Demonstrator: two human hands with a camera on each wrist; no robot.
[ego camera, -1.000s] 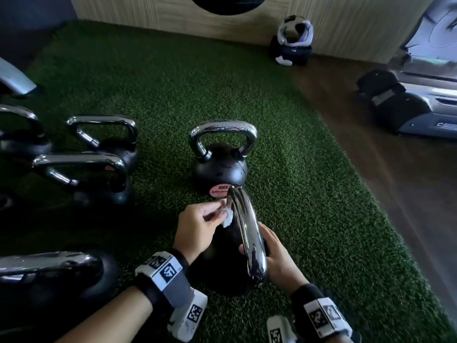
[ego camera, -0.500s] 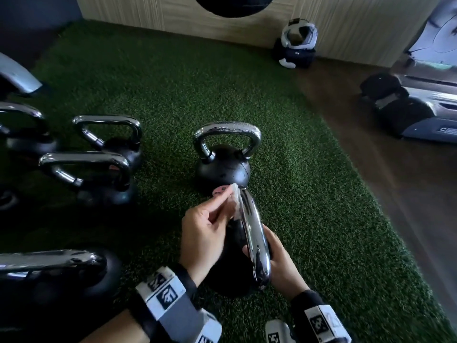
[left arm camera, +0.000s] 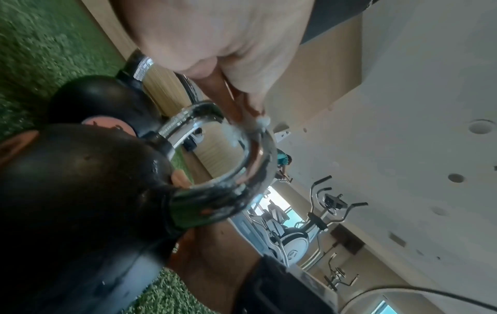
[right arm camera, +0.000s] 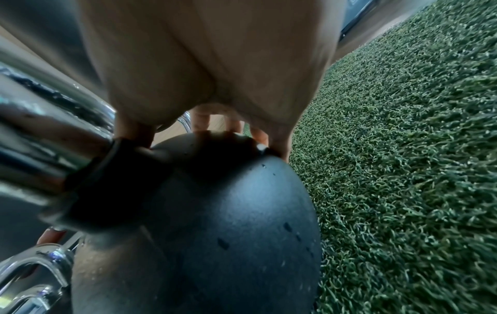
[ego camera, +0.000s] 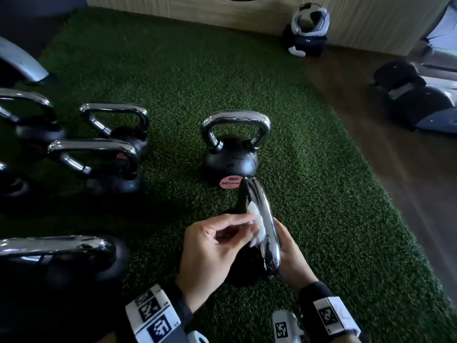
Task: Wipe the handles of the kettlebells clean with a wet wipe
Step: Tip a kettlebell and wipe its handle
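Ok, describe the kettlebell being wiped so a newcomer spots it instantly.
On the green turf, find the kettlebell with the pink label standing alone mid-mat. Just nearer the camera is the wiped kettlebell: the only one between two hands, a wet wipe on its handle.

A pink label [ego camera: 229, 182] on the far kettlebell [ego camera: 231, 157] reads "20" — the brand script beneath is illegible.

Left hand [ego camera: 212, 253] with wet wipe [ego camera: 257, 225] slid back along chrome handle [ego camera: 262, 219], from far tip toward handle's middle, nearer wrist. Far tip of handle, earlier behind wipe, now bare beyond fingertips. Wipe now pressed on handle's left flank, pinched under fingers and thumb.
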